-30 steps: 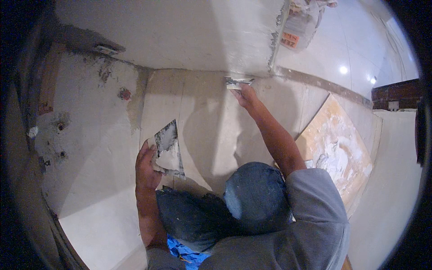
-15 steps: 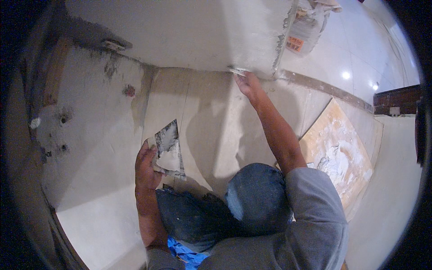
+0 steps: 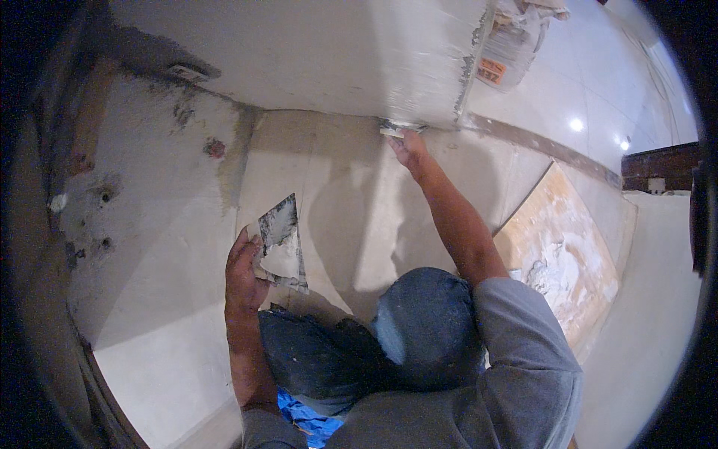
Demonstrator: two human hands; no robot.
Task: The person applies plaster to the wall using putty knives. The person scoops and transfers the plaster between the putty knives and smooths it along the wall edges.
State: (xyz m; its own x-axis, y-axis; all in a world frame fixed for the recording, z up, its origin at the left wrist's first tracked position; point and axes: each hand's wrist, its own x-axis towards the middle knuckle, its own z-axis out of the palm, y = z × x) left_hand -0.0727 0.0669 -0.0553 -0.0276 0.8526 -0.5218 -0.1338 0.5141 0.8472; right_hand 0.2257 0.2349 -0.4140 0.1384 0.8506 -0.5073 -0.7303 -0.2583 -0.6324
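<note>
My left hand [image 3: 244, 271] grips a broad, flat-bladed putty knife [image 3: 281, 238] at my left knee, its blade tilted up and smeared with white plaster. Stretched forward, my right hand [image 3: 410, 148] is closed on another putty knife [image 3: 402, 129], with white paste on its blade. This one is held at the foot of the grey plastered wall [image 3: 321, 60], where the wall meets the floor. My fingers hide most of its handle, and I cannot tell whether the blade touches the wall.
To my right lies a square tan board [image 3: 576, 232] with a heap of white plaster [image 3: 555, 268]. A clear plastic bag [image 3: 516, 45] with an orange label stands beyond the wall's ragged edge. On the left, a stained wall panel [image 3: 164, 187] has dark holes.
The putty knife in my right hand has turned, so more of its blade shows, and that hand has dropped slightly from the wall. My left hand has hardly moved.
</note>
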